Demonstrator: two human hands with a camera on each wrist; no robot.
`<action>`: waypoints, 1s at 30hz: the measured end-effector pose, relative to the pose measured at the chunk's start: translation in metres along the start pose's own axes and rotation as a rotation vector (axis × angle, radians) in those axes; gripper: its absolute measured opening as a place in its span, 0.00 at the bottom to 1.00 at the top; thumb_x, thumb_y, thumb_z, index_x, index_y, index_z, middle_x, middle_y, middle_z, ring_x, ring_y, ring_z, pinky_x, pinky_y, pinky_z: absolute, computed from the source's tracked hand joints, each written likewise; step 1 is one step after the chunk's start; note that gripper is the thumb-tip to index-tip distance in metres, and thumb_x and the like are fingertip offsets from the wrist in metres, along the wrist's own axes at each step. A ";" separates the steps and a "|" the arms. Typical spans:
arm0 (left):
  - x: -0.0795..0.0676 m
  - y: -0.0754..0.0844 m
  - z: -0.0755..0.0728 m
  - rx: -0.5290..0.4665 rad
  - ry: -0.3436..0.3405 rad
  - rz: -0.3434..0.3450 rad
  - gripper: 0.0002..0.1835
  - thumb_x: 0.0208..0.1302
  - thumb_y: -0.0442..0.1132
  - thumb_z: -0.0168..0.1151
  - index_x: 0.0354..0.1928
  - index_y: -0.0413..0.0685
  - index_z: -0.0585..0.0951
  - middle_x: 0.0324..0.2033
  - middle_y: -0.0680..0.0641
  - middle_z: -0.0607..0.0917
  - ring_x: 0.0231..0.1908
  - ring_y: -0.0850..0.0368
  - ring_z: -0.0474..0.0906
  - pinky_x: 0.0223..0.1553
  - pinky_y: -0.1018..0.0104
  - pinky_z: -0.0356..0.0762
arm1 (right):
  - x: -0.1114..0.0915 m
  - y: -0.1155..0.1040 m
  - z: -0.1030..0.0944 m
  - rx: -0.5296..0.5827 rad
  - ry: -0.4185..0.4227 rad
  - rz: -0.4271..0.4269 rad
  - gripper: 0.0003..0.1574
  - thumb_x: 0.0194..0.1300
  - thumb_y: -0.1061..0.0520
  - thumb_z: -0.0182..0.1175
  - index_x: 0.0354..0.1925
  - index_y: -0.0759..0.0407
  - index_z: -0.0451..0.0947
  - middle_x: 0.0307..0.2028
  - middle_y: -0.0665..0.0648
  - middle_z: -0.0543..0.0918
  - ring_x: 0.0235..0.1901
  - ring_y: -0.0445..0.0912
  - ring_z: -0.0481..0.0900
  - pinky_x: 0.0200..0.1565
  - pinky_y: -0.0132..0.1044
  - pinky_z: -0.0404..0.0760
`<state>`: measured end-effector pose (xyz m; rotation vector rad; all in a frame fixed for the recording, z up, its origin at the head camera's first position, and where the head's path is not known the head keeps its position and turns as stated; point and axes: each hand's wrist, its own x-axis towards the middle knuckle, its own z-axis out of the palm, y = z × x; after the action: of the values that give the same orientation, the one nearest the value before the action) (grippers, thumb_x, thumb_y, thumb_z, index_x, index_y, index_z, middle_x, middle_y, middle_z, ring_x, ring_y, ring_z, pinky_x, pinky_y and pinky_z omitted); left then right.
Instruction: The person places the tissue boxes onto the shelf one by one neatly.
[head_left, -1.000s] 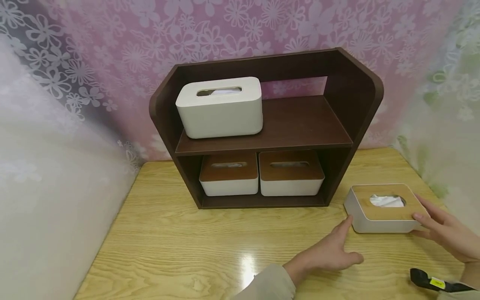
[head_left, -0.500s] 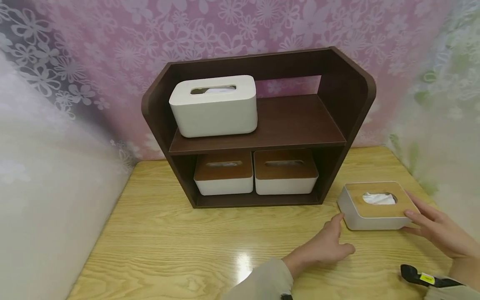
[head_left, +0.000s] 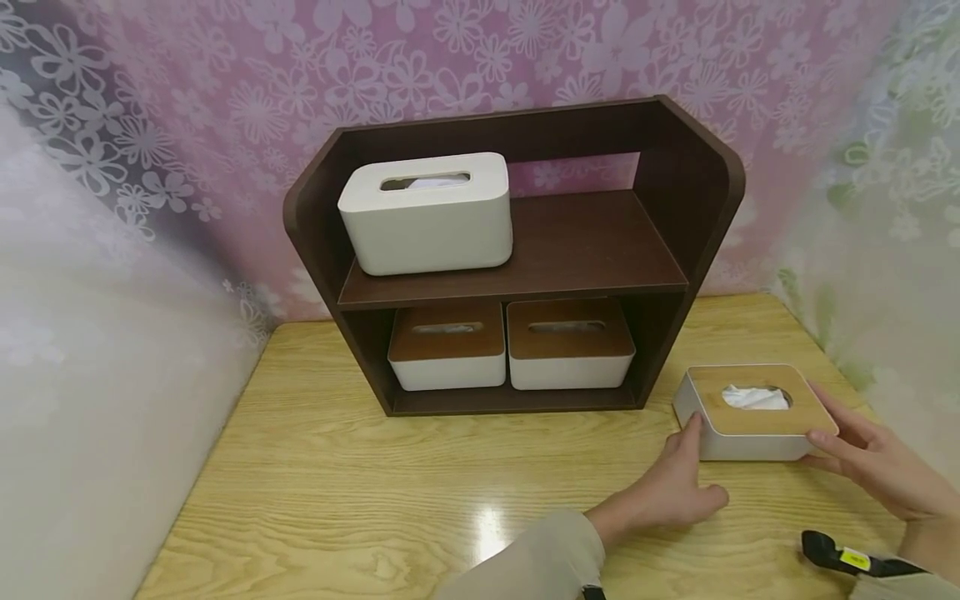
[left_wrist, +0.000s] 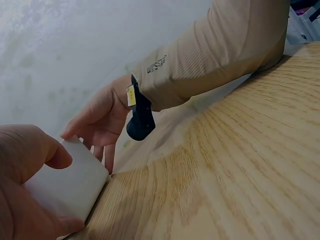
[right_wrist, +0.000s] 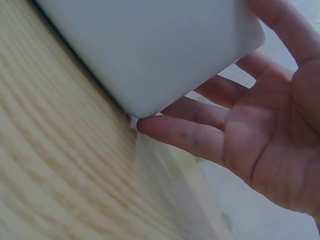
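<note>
A low white tissue box with a light wood lid and tissue in its oval slot sits on the table, right of the shelf. My left hand touches its near left side with the index finger, thumb held apart from it. At the right end my right hand holds the box, thumb at the near top corner and fingers along the side. The right wrist view shows those fingers against the box's end and lower edge. The left wrist view shows both hands at the white box.
A dark brown two-tier shelf stands at the back. A tall white tissue box occupies its upper left. Below, two wood-lidded tissue boxes, a left one and a right one, stand side by side. Patterned curtains border the wooden table.
My left hand has shifted, and its index finger now lies higher on the box's left side. The right hand keeps its hold. The head view has turned slightly; the box stays about where it was.
</note>
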<state>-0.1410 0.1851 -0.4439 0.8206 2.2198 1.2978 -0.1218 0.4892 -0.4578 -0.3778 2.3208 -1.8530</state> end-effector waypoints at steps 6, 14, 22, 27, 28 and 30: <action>-0.001 0.004 0.005 0.018 -0.015 -0.010 0.53 0.54 0.42 0.59 0.74 0.50 0.36 0.71 0.46 0.51 0.68 0.62 0.50 0.60 0.74 0.60 | -0.004 -0.007 0.003 -0.183 0.069 0.058 0.43 0.73 0.68 0.42 0.75 0.44 0.35 0.66 0.38 0.50 0.50 0.22 0.69 0.39 0.33 0.81; -0.008 0.014 0.005 0.021 -0.040 -0.007 0.55 0.56 0.43 0.60 0.73 0.58 0.30 0.71 0.48 0.47 0.67 0.62 0.49 0.58 0.75 0.61 | -0.009 -0.025 0.004 -0.310 0.146 0.003 0.45 0.70 0.71 0.46 0.75 0.50 0.37 0.59 0.35 0.60 0.46 0.28 0.76 0.35 0.33 0.82; -0.026 0.030 -0.002 0.134 -0.069 0.075 0.54 0.60 0.45 0.56 0.71 0.61 0.24 0.70 0.51 0.41 0.67 0.64 0.46 0.59 0.74 0.60 | -0.018 -0.047 0.009 -0.353 0.205 -0.177 0.49 0.63 0.80 0.46 0.74 0.59 0.38 0.72 0.42 0.46 0.49 0.22 0.69 0.35 0.26 0.80; -0.039 0.038 -0.009 0.241 -0.052 0.161 0.55 0.61 0.46 0.55 0.69 0.58 0.20 0.71 0.50 0.36 0.66 0.65 0.44 0.59 0.77 0.59 | -0.021 -0.064 0.015 -0.423 0.229 -0.216 0.50 0.63 0.80 0.46 0.74 0.58 0.38 0.73 0.42 0.43 0.48 0.18 0.65 0.38 0.22 0.77; -0.041 0.039 -0.010 0.261 -0.049 0.175 0.55 0.61 0.46 0.54 0.68 0.57 0.19 0.71 0.49 0.36 0.66 0.65 0.44 0.59 0.77 0.58 | -0.021 -0.066 0.016 -0.435 0.231 -0.220 0.49 0.63 0.80 0.46 0.74 0.57 0.38 0.73 0.42 0.43 0.48 0.18 0.65 0.38 0.21 0.77; -0.044 0.041 -0.012 0.300 -0.041 0.197 0.54 0.62 0.46 0.53 0.68 0.55 0.19 0.71 0.48 0.34 0.67 0.65 0.44 0.58 0.78 0.57 | -0.020 -0.072 0.018 -0.472 0.234 -0.236 0.50 0.62 0.81 0.46 0.74 0.59 0.39 0.74 0.45 0.43 0.50 0.18 0.65 0.38 0.20 0.76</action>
<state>-0.1049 0.1634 -0.3991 1.1908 2.3833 1.0306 -0.0904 0.4638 -0.3930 -0.5334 2.9928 -1.4806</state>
